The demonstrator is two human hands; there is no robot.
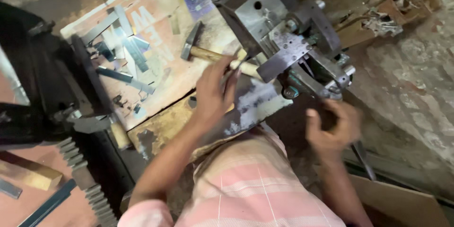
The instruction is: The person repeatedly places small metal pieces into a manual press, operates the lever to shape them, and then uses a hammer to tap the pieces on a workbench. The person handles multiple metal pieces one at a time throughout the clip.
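Left hand (213, 92) grip open over hammer (208, 53), right hand (331, 127) grip clasping press lever (362, 153)

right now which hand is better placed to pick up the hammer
Left. The left hand hovers right over the hammer, fingers near its wooden handle. The right hand is off to the other side, below the metal press, farther from the hammer.
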